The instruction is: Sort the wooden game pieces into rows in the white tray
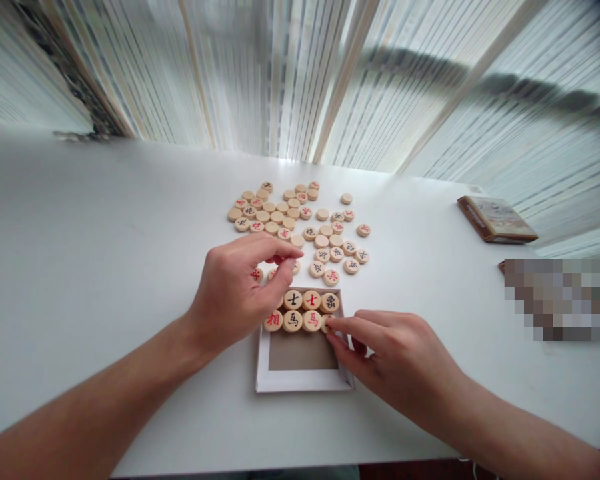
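A shallow white box [305, 385] lies on the table with two rows of round wooden Chinese chess pieces at its far end, among them a red-marked piece [312, 321] and a black-marked piece [293, 321]. My right hand [387, 343] has thumb and forefinger closed on a chess piece [326, 324] at the right end of the nearer row, partly covering it. My left hand [243, 283] hovers above the box's far left corner, its thumb and forefinger drawn into a pinch. Whatever it holds, if anything, is hidden. Loose chess pieces [317, 269] lie just beyond it.
Many more chess pieces [276, 217] are scattered on the white table [130, 267], some face up, some blank side up. A brown picture-covered box [500, 219] stands at the right, with a blurred-out item [560, 300] nearer. Striped curtains [300, 80] hang behind the table.
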`<state>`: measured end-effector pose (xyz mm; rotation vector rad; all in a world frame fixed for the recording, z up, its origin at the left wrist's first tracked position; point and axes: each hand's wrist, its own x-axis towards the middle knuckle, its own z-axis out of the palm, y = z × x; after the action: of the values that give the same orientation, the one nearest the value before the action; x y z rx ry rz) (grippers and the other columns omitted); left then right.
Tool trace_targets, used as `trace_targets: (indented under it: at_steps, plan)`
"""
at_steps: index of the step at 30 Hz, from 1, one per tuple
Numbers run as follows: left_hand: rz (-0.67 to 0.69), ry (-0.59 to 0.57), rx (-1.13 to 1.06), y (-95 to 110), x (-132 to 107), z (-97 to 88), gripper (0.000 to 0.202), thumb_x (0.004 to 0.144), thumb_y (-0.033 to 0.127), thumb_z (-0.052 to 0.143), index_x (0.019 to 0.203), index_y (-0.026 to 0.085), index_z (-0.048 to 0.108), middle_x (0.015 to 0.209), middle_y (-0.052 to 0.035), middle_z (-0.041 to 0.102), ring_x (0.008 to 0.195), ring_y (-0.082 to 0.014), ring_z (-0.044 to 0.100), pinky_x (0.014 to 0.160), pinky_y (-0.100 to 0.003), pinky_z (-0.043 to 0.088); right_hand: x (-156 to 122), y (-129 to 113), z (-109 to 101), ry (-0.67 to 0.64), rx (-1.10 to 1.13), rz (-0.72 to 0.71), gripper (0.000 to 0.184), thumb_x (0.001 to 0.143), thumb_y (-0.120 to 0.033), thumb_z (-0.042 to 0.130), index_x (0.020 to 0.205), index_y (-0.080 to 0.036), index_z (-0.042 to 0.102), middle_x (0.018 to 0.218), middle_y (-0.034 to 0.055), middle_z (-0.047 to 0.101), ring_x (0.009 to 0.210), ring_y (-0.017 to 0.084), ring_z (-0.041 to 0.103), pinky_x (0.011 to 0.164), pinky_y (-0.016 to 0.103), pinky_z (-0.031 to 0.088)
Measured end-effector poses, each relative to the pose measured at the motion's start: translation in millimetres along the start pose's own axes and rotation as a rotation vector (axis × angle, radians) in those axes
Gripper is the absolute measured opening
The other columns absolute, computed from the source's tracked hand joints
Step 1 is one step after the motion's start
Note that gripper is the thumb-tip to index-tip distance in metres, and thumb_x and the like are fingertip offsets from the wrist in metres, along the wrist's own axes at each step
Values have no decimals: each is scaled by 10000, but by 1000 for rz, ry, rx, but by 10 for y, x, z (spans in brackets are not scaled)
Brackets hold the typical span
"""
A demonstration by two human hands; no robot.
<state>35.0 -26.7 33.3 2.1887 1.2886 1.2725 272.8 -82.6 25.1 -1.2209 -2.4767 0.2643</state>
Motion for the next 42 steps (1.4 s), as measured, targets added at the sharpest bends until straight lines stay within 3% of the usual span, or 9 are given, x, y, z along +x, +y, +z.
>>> trace_targets:
  at_steps: [7,15,20,24,28,32,37,42]
  plan:
    - [18,8,-7,-9,15,-25,145,938,147,656,956,194,792,935,-36,838,882,-195,785,849,-299,621,-1,-8,38,46,45,-14,237,1017,-172,566,925,-200,782,653,-12,715,502,137,650,533,285,400]
    - [-6,82,78,-55,83,-161,151,962,210,659,950,195,809,943,-35,841,874,-204,795,838,-313,625,150,103,-90,352,150,-53,188,1014,-177,645,864,-175,759,606,-39,654,472,87,563,532,234,413]
    - [-92,153,82,-137,146,-270,166,966,287,678,988,204,820,970,-43,841,915,-229,794,849,-344,618,300,466,-92,433,152,170,252,1003,-282,647,809,-181,772,610,-8,683,493,114,545,534,249,415]
    - [-244,173,-6,-249,257,-308,212,941,338,704,1041,198,827,1022,-67,856,934,-247,809,823,-349,643,448,718,-97,444,110,296,275,1006,-336,615,880,-170,795,813,69,783,693,182,651,671,296,491]
    - [-227,80,7,-305,385,-344,226,936,339,694,1041,194,831,1000,-60,864,872,-226,817,814,-328,648,710,831,-144,346,89,369,241,990,-329,649,925,-177,824,917,81,819,813,205,717,769,310,519]
    - [-153,66,111,-371,400,-359,207,937,321,677,976,198,840,889,-44,855,746,-209,784,693,-295,605,1017,848,-162,195,49,501,243,1007,-346,688,917,-161,816,936,91,816,867,213,743,841,325,553]
    - [-55,103,156,-480,279,-288,218,946,243,625,977,160,824,828,-64,824,660,-196,713,706,-313,577,1263,796,-78,11,-11,668,316,1045,-394,691,1283,-185,688,1293,94,705,1079,249,722,916,438,629]
    - [58,21,126,-457,116,-238,200,954,194,607,973,195,806,806,-36,809,647,-168,708,701,-275,578,1308,787,24,-56,-53,698,330,1052,-377,681,1326,-194,672,1346,109,684,1120,256,710,948,459,621]
